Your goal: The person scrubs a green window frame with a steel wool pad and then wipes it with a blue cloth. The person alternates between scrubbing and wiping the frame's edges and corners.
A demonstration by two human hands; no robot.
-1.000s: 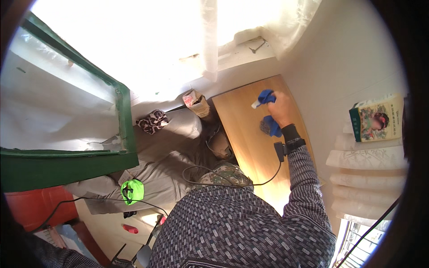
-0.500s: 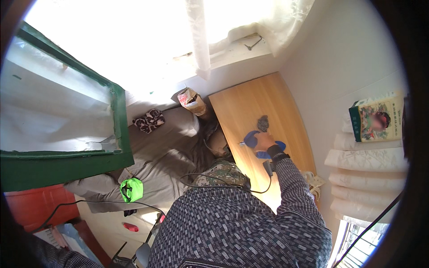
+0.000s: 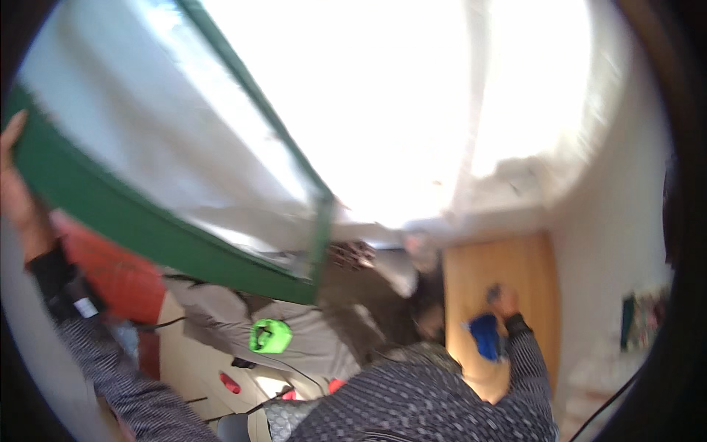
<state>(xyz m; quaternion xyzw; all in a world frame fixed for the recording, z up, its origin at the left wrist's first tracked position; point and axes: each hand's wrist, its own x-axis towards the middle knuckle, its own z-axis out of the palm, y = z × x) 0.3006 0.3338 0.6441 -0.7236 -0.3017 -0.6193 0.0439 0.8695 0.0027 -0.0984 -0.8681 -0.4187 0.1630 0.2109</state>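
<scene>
Well, left hand (image 3: 18,188) at green frame (image 3: 110,199), far left: guide steadily; right hand (image 3: 507,302) by blue item (image 3: 484,337); grips unclear.

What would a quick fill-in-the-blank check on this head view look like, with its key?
1. The left hand is at the edge of a large frame coloured ____.
2. A wooden tabletop lies beneath the person's ____ hand.
3. The larger of the items lying on that tabletop is coloured ____.

Missing words: green; right; blue.
</scene>
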